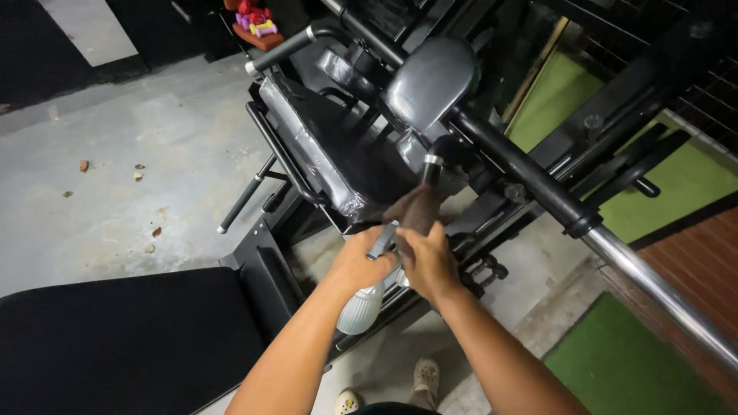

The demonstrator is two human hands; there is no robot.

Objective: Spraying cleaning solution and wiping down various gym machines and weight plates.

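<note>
My left hand [360,263] grips a pale ribbed spray bottle [361,307] by its neck, the bottle hanging below the fist with a grey trigger near my fingers. My right hand [427,261] holds a dark brown cloth [415,209] that rises toward a handle with a silver ring [433,161]. Both hands are close together in front of a black gym machine. Its plastic-wrapped black seat pad [330,146] lies just beyond them, and a rounded black pad [427,81] sits on a thick black bar [523,165].
A chrome bar [661,288] runs to the lower right. A black bench pad [123,338] fills the lower left. The grey concrete floor [138,169] has small bits of debris. Green mats [638,361] lie right. My light shoes [425,378] show below.
</note>
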